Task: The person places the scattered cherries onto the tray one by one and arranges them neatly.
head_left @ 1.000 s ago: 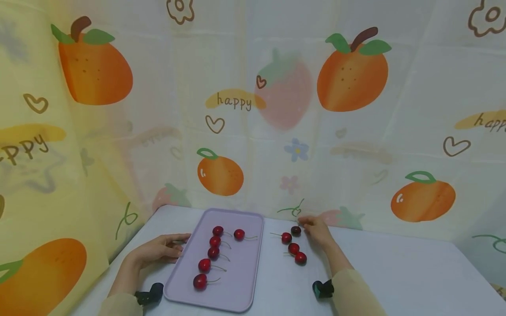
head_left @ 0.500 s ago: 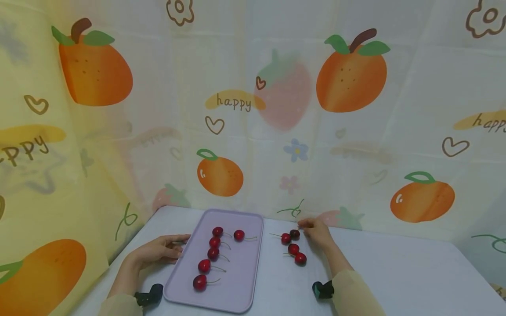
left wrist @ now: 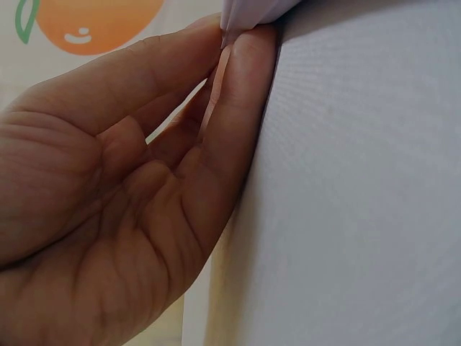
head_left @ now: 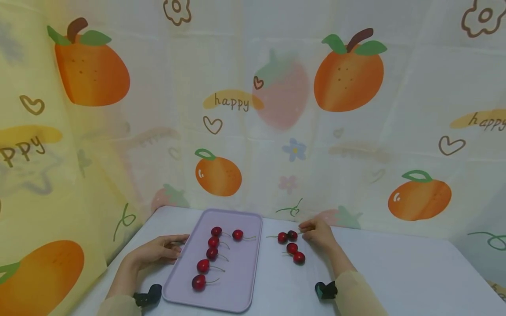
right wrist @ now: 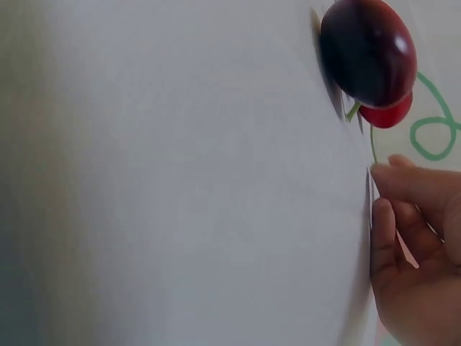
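My left hand (head_left: 156, 252) grips the left edge of the lilac tray (head_left: 241, 289); in the left wrist view thumb and fingers (left wrist: 248, 65) close around its rim. Several red cherries lie on the tray, most in a slanting column with one cherry (head_left: 238, 235) apart at upper right. My right hand (head_left: 319, 232) is on the table beside a dark cherry (head_left: 292, 235), and thumb and forefinger pinch its stem. That cherry sits against a red cherry (head_left: 282, 238). In the right wrist view the dark cherry (right wrist: 369, 54) looms large, with the stem running down to the fingertips.
Just below these, two more cherries (head_left: 299, 257) touch each other on the white table (head_left: 395, 272). A fruit-printed cloth (head_left: 352, 175) hangs right behind the table's back edge and along the left side. Dark cameras (head_left: 326, 290) are strapped to both wrists.
The dark cherry has shifted left and toward me, against its neighbour, and its stem now shows. The right hand has lowered slightly. The left hand keeps its hold on the tray.
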Available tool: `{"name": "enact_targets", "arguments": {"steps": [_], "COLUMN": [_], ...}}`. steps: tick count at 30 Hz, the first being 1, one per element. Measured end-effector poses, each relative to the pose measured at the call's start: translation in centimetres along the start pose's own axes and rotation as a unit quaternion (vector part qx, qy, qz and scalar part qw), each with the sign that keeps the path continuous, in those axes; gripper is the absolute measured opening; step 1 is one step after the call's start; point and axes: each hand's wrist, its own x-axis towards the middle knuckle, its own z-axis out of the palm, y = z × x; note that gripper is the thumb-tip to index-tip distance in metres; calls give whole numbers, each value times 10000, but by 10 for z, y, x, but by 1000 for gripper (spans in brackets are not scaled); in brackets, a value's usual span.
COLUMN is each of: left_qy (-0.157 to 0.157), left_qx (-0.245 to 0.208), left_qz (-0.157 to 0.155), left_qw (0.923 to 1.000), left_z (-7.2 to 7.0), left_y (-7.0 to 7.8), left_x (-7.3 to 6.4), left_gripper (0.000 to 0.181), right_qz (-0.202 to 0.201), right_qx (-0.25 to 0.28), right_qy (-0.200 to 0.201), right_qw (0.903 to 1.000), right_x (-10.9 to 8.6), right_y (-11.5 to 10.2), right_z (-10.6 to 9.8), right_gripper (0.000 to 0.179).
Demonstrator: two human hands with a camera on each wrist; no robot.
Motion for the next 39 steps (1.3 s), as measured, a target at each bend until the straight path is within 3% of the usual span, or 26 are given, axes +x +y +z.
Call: {"name": "enact_targets", "arguments": {"steps": [13,25,39], "left_qy": [1,-69,-94], "left_qx": [43,4,38], "left_qz": [66,117,159], "left_qw": [10000,9999,9998], "left_z": [0,-1,-1], "left_y": [-2,-2,-2], "left_x": [0,0,0], "left_gripper": [69,69,67], "right_qz": [-207,-393,-385], "right_qx": [-646,-563,-566], "right_qy": [-209,-214,282], "right_qw": [9975,9974,9973], "right_x": [-4,-8,-7], "right_y": [2,2,7], "right_z": [-4,-5,-9], "right_gripper": [13,6,7]}}
